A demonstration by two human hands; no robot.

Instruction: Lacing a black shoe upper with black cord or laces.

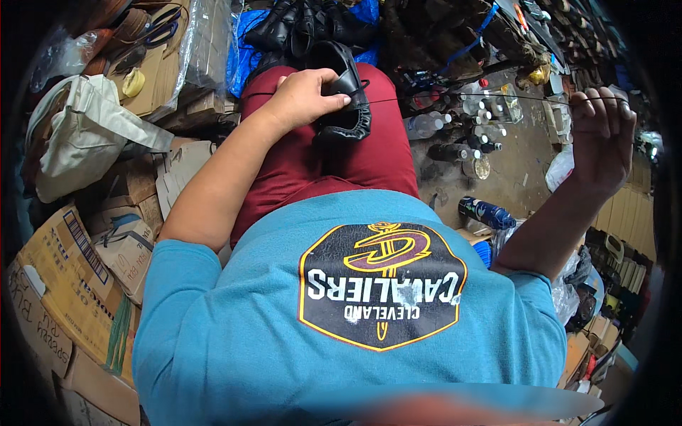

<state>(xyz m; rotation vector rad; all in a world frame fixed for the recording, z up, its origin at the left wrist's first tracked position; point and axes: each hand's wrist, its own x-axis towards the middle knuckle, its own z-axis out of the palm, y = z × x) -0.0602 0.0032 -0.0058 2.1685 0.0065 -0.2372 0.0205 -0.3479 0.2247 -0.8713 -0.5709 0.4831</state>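
A black leather shoe (346, 128) rests on my lap over dark red trousers, its gathered toe edge toward me. My left hand (305, 98) grips it from the left, thumb pressed across it and fingers bent round the upper. From the shoe's right side a thin dark thread (462, 96) runs out, stretched almost straight to the right. At its far end my right hand (604, 138) is raised well out to the side, fingers curled round the thread. A short length of dark cord also shows left of my left hand. Any needle is too small to make out.
More black shoes (305, 27) lie on blue plastic beyond my knees. Several bottles (465, 128) stand on the floor to the right, with a dark blue bottle (486, 211) closer in. Scissors (162, 30), a whitish cloth bag (89, 135) and cardboard boxes (71, 277) fill the left.
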